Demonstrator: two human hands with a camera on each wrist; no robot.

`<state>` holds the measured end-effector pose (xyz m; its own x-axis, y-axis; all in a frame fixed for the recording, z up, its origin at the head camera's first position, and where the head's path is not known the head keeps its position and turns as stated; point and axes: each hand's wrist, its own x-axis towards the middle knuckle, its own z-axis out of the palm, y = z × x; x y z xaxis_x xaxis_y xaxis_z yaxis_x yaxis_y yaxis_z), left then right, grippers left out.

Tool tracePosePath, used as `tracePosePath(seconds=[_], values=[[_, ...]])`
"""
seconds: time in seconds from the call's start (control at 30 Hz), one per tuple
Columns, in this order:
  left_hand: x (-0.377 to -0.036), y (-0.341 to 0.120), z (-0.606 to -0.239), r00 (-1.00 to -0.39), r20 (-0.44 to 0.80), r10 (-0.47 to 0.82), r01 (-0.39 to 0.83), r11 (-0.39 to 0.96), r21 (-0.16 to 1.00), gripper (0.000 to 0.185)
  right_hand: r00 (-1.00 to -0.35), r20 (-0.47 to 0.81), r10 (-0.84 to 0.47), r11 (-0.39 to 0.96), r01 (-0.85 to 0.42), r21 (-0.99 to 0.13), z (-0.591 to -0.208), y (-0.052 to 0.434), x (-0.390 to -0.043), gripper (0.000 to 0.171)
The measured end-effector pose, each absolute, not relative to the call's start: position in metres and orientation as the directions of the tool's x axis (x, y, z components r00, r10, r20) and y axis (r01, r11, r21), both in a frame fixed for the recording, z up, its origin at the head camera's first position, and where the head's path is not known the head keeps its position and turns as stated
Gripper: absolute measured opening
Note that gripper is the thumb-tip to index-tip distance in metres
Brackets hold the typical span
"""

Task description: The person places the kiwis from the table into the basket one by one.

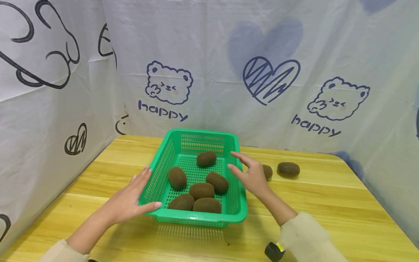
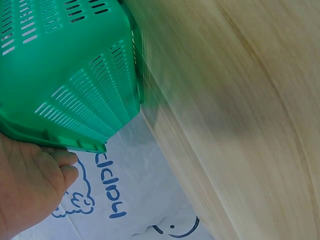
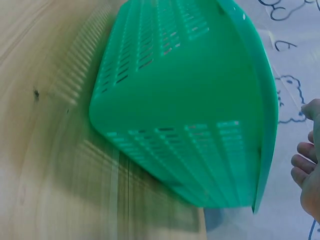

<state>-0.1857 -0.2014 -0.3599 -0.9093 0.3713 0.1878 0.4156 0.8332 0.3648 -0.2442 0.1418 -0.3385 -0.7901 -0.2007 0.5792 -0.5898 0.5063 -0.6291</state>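
1. The bench (image 1: 327,203) is a pale wooden top with printed cloth (image 1: 229,54) hung round it, bears and hearts all over.
2. The green basket (image 1: 183,145) sits between both hands, with six kiwis inside; the middle one (image 1: 201,190) lies ahead of the left thumb.
3. The left hand (image 1: 131,198) lies flat against the basket's near left wall, fingers straight, thumb along the front corner. It's touching, not gripping.
4. The right hand (image 1: 250,174) hovers just off the right rim, fingers relaxed and spread, holding nothing.
5. Two loose kiwis sit on the bench beyond the right hand: one (image 1: 267,171) is half hidden behind its fingers, the other (image 1: 288,169) farther out.
6. My take: if the basket gets lifted or slid, press evenly from both sides and keep it level so the kiwis don't roll.
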Motion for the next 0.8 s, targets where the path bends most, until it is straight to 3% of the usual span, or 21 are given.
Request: tracePosePath(seconds=[0.5, 0.8], values=[[-0.185, -0.201, -0.360, -0.907, 0.194, 0.374, 0.421, 0.831, 0.364, 0.095, -0.851, 0.526, 0.000, 0.529, -0.446, -0.722, -0.360, 0.181, -0.251, 0.042], [-0.186, -0.202, -0.361, -0.911, 0.184, 0.368, 0.412, 0.834, 0.369, 0.095, -0.870, 0.491, 0.040, 0.513, -0.404, -0.757, -0.373, 0.202, -0.257, 0.042]])
